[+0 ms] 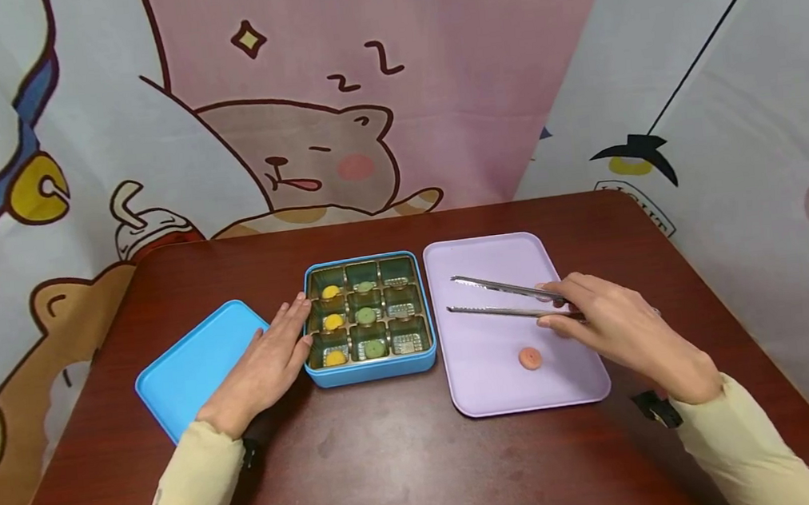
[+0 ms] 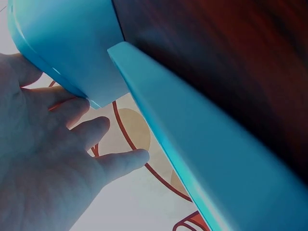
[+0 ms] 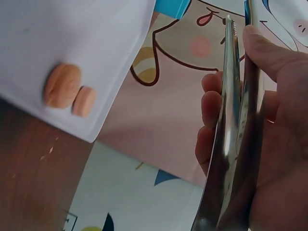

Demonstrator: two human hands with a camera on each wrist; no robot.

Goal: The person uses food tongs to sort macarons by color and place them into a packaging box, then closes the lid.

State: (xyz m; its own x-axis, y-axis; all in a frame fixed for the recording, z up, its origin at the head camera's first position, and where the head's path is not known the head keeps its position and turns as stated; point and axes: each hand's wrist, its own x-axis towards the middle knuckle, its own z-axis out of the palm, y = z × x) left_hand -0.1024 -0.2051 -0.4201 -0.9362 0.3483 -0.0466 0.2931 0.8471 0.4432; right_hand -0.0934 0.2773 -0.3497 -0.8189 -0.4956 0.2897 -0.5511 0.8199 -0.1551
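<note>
My right hand point(image 1: 620, 326) grips metal tongs point(image 1: 497, 286), their serrated tips apart above the lilac tray point(image 1: 492, 389). On that tray lies a round orange-pink piece point(image 1: 529, 358). A second round piece point(image 1: 544, 293) is partly hidden by the tongs; the right wrist view shows a larger piece point(image 3: 62, 86) and a smaller-looking one point(image 3: 84, 101). My left hand point(image 1: 263, 365) touches the left side of a blue box point(image 1: 375, 374) with its fingers extended. Inside, a divided insert has yellow pieces point(image 1: 333, 321) in its left column and green pieces point(image 1: 366, 315) in the middle column.
Left of the box lies a flat blue lid point(image 1: 198, 375), partly under my left forearm and hand. The lilac tray stands close beside the box's right side. Beneath everything is a dark reddish-brown table point(image 1: 395, 470), with a printed cartoon curtain point(image 1: 461, 79) behind its far edge.
</note>
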